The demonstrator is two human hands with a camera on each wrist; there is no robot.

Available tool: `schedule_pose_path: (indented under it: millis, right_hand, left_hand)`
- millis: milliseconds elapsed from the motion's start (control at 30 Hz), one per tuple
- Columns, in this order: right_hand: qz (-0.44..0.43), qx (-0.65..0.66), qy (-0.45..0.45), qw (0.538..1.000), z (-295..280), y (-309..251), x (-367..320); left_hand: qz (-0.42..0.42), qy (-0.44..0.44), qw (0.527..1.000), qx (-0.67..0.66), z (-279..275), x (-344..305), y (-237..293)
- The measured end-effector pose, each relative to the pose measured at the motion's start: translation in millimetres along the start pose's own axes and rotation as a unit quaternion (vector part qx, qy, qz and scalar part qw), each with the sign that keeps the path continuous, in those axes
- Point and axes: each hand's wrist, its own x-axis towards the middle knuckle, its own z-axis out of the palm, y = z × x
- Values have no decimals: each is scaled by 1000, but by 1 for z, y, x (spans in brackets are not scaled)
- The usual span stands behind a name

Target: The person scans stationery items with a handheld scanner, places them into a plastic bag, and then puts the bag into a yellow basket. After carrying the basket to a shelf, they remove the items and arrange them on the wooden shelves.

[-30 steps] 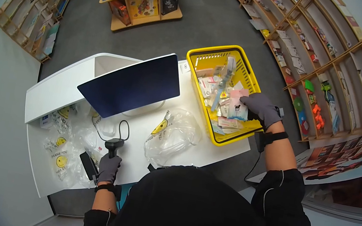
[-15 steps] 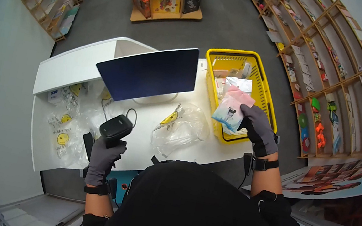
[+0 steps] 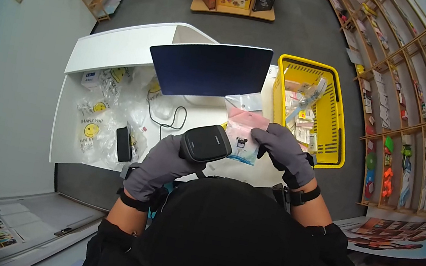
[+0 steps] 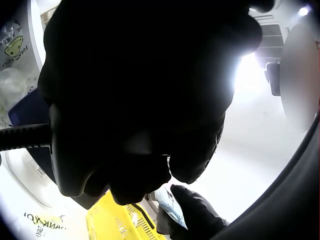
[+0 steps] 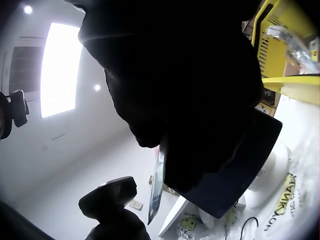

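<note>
In the head view my gloved left hand (image 3: 158,166) grips a black barcode scanner (image 3: 206,143), held up over the counter with its broad head toward the right. My gloved right hand (image 3: 286,154) pinches the right side of a flat packet (image 3: 249,120), pink at the top and bluish below, with a small dark cartoon figure. Scanner and packet are close beside each other. In the right wrist view the packet (image 5: 158,182) appears nearly edge-on, near the scanner head (image 5: 107,195). The left wrist view shows the left hand (image 4: 140,85) mostly as a dark silhouette.
A yellow basket (image 3: 337,112) with several packets stands at the counter's right end. The monitor (image 3: 209,72) rises behind the hands. Clear smiley-face bags (image 3: 93,132) and a black block-shaped object (image 3: 123,144) lie at left. The scanner's cable (image 3: 175,127) trails on the counter.
My right hand has lifted the packet out of the basket and brought it left. My left hand has raised the scanner off the counter and moved it right, toward the packet.
</note>
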Motion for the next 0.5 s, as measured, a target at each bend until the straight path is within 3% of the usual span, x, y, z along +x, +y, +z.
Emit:
schedule_pose_path:
  millis: [100, 233, 500]
  right_hand:
    - [19, 18, -3, 1000, -1, -8, -7]
    - [-21, -3, -28, 999, 2, -15, -22]
    - [-22, -75, -69, 995, 4, -14, -24]
  left_hand:
    - [-3, 33, 998, -49, 0, -3, -2]
    - [3, 80, 995, -55, -5, -15, 5]
    - [6, 87, 996, -27, -4, -12, -5]
